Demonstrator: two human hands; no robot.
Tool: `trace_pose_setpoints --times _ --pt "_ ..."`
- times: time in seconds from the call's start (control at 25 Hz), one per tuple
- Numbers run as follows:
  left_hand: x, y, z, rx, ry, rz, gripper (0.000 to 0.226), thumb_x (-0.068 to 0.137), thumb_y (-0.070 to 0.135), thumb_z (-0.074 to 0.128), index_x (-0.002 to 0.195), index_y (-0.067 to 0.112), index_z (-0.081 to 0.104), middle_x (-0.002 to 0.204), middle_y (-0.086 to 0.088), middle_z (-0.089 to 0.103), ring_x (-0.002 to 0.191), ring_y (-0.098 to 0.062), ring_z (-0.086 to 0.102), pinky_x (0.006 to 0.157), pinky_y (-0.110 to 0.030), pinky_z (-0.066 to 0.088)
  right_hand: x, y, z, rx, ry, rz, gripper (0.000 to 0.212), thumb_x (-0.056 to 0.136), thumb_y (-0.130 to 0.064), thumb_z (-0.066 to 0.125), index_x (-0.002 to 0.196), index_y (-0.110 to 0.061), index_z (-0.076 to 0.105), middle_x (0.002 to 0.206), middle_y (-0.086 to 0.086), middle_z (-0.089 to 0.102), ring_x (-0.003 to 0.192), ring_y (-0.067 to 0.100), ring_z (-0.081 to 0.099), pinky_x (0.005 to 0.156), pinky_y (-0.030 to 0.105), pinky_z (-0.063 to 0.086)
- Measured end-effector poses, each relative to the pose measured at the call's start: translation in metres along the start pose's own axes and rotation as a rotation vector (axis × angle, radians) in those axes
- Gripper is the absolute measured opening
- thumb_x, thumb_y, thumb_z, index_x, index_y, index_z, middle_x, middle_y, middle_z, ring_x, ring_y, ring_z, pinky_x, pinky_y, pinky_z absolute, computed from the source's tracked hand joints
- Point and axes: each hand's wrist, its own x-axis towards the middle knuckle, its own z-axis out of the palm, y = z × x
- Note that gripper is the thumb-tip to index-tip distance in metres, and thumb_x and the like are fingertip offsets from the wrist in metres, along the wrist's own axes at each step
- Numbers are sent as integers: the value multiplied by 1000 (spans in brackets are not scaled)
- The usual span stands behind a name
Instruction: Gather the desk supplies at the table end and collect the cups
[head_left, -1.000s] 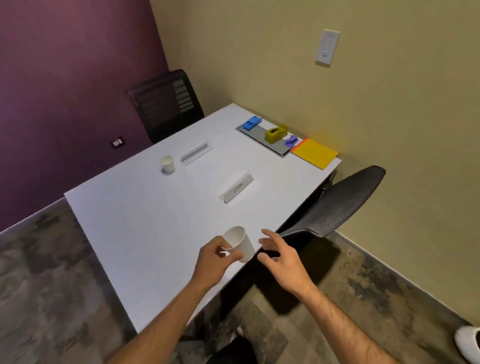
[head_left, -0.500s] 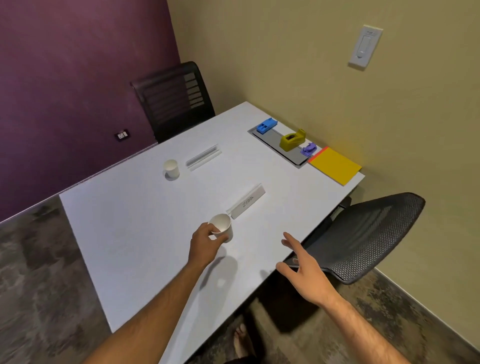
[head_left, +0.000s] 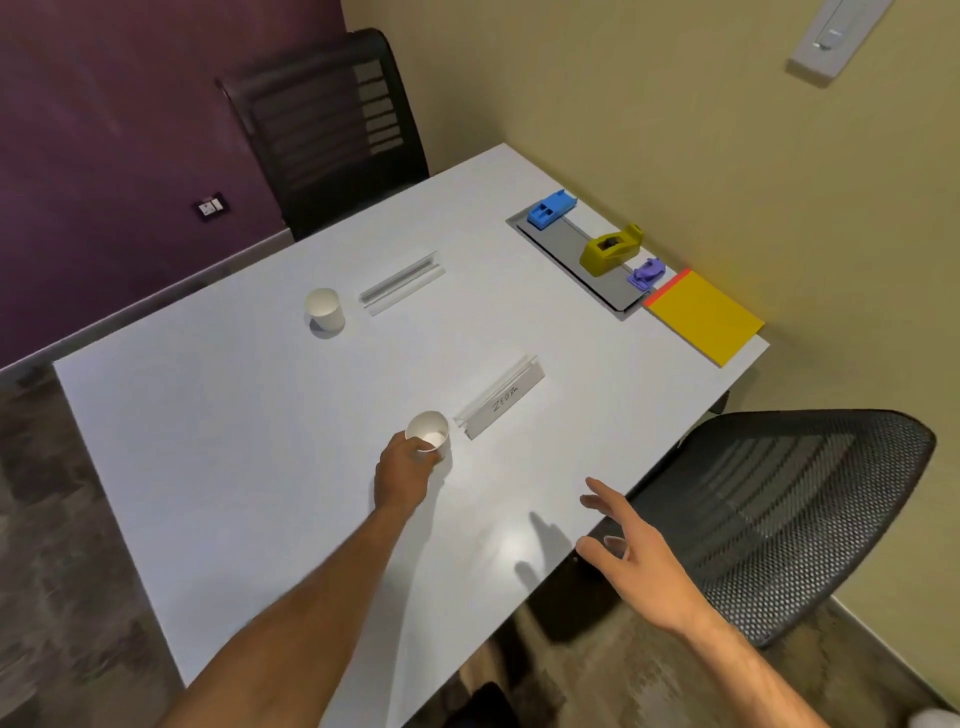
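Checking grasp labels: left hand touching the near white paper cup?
Touching. Head view shows left hand with fingers wrapped round the near white paper cup.

even bright light, glare on the table (head_left: 514, 540), soft blur.

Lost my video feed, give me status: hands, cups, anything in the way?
Left hand grips near paper cup beside name card. Right hand open, empty. Far paper cup untouched. Path between cups unobstructed.
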Motion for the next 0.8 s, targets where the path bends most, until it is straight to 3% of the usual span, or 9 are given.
trace_pose_setpoints --times 0.2,0.36,0.6,0.8 --pt "19 -13 8 87 -29 0 19 78 35 77 93 26 70 107 9 68 92 -22 68 82 -40 58 10 -4 5 11 -16 49 67 91 -37 64 145 -54 29 135 -32 49 113 32 56 92 25 50" --pt "20 -19 13 109 -44 35 16 80 26 78 91 30 68 107 5 71 93 -22 70 84 -41 59 9 -7 9 26 -19 66 65 90 -36 64 143 -54 31 135 -30 49 128 -3 46 103 33 46" --pt "13 -18 17 157 -55 127 15 87 20 74 101 26 73 111 6 67 95 -21 66 84 -37 56 -7 1 13 35 -25 100 64 91 -36 64 144 -52 33 136 -29 50 130 -4 43 102 30 45" --pt "-1 -22 14 -26 -4 128 29 85 12 75 108 29 71 129 10 60 104 -20 66 90 -41 56 -26 -5 18 50 14 62 64 91 -36 63 146 -49 32 137 -29 48 132 -4 42 105 29 42"
